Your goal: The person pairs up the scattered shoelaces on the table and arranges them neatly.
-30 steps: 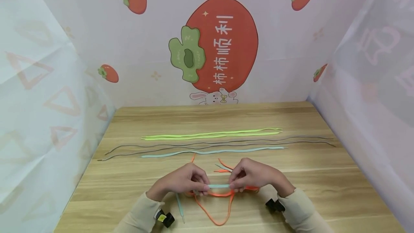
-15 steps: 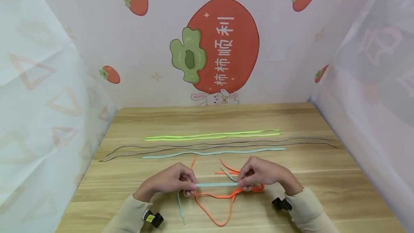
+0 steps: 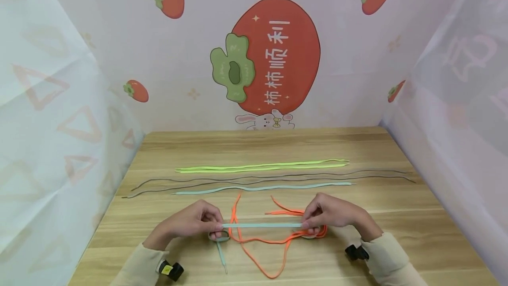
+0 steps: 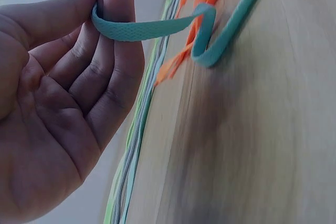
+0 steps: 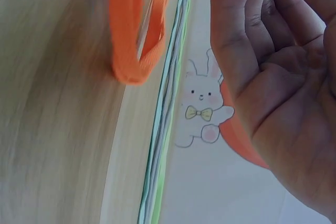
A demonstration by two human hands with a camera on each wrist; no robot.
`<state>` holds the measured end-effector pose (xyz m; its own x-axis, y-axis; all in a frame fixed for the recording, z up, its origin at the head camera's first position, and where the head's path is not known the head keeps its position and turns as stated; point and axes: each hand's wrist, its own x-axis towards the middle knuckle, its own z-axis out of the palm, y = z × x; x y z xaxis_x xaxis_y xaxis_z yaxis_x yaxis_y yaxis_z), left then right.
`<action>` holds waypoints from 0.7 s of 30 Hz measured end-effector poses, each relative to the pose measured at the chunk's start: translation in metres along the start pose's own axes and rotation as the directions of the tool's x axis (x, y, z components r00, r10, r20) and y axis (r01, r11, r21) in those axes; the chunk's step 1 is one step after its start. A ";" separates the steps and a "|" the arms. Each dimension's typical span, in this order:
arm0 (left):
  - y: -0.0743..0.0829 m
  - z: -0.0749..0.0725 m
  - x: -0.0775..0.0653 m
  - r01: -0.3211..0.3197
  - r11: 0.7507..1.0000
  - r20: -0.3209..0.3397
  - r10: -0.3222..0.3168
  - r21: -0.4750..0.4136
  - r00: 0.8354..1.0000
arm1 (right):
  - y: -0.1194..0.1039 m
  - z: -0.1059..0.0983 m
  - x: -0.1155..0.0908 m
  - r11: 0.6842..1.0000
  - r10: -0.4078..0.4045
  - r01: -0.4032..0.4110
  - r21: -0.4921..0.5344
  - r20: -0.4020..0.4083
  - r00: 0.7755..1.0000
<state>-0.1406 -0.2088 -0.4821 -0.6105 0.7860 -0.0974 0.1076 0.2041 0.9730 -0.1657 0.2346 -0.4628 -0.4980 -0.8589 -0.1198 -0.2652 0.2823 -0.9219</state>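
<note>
Plainly, both half-curled hands pinch a turquoise lace stretched between them

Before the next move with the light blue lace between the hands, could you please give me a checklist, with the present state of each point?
1. Left hand pinches the held lace: ok.
2. Right hand pinches it too: ok.
3. Span between the hands runs straight: ok.
4. Space beneath the span is free of orange laces: not ok, they cross below it.
5. Second light blue lace lies apart from both hands: ok.
6. Held lace's end at the right hand: cannot tell, hidden.
</note>
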 end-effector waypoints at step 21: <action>-0.013 -0.019 -0.027 0.034 0.999 -0.031 -0.035 -0.034 0.999 | 0.019 -0.016 -0.040 0.996 0.088 -0.089 0.004 -0.094 0.992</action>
<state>-0.1404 -0.2441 -0.4876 -0.6378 0.7601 -0.1246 0.0603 0.2105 0.9757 -0.1639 0.2815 -0.4698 -0.5952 -0.7864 -0.1656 -0.2168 0.3556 -0.9092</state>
